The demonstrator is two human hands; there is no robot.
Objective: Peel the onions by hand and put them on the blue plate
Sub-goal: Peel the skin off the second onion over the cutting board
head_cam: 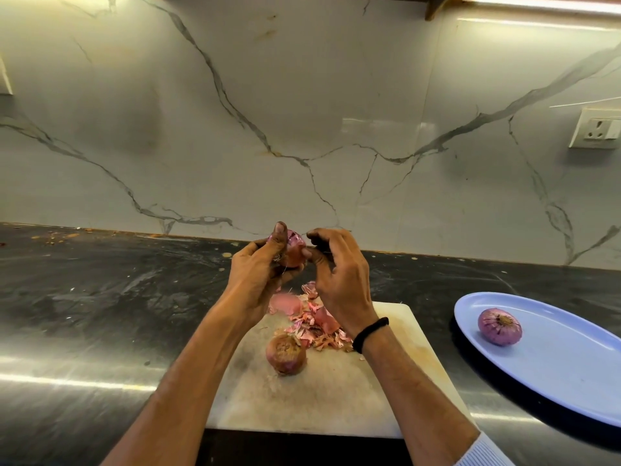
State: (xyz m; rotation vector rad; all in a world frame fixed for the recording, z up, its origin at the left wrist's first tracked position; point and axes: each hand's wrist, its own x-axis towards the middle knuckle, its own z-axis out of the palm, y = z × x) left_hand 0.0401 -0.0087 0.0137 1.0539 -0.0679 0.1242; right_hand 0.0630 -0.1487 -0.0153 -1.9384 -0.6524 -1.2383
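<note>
Nearest, a pale cutting board (319, 398) carries an unpeeled onion (285, 354) beside a heap of onion skins (316, 327). To the right, a peeled onion (499, 326) lies on the blue plate (571, 375). Above the board's far end, the left hand (258, 274) grips a half-peeled onion (294, 252), and the right hand (339, 280), fingers curled, seems to pinch its skin. Behind stands a marble backsplash (302, 112).

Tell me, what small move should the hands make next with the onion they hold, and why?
Probably pull the right hand away to tear off more skin: the left hand grips the held onion, which has dry brownish skin on its lower part, and the right fingers pinch at its side.
</note>
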